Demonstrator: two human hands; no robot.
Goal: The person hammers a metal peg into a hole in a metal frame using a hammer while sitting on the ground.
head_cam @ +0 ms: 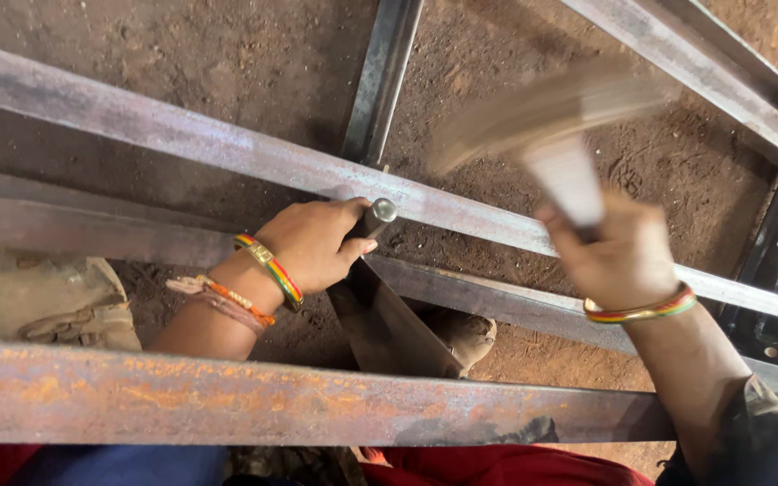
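left hand (317,243) clamps chisel (373,219) | right hand (621,256) grips blurred hammer (551,112) | rusty beam (299,400) nearest

Bare reddish-brown earth floor (254,54) strewn with small debris, crossed by rusty steel bars (227,396), in even daylight

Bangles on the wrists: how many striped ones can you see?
2. One striped bangle is on the left wrist, beside orange threads; the other bangle is on the right wrist. Sleeves may hide more.
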